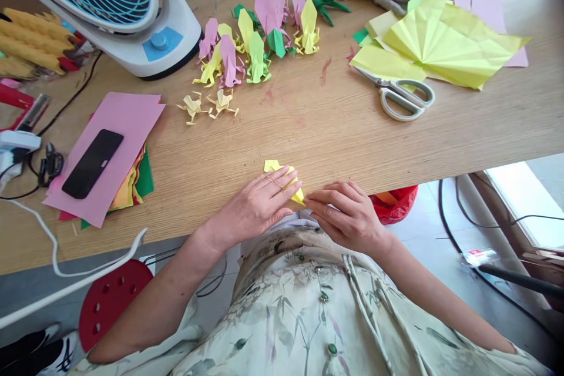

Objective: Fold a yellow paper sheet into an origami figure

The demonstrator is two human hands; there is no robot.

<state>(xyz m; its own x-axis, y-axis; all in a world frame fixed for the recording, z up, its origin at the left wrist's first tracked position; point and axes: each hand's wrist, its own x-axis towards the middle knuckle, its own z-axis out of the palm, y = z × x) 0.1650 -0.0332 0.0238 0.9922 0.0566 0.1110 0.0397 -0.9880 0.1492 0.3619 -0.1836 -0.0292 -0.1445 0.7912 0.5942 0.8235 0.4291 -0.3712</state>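
Observation:
A small yellow folded paper (272,165) lies at the front edge of the wooden table, partly covered by fingers. My left hand (262,200) rests flat over it, fingers stretched out and pressing it down. At its lower right tip, my right hand (346,214) pinches the pointed end between thumb and fingers. Beyond them stand several folded paper figures (256,59) in pink, yellow and green. Two small cream folded figures (192,107) sit nearer, apart from my hands.
Grey-handled scissors (405,100) lie at right beside creased yellow paper sheets (458,41). On the left, a black phone (92,163) rests on a pink paper stack (132,114). Behind it stands a fan (163,41). A red bag (399,202) sits below the table edge.

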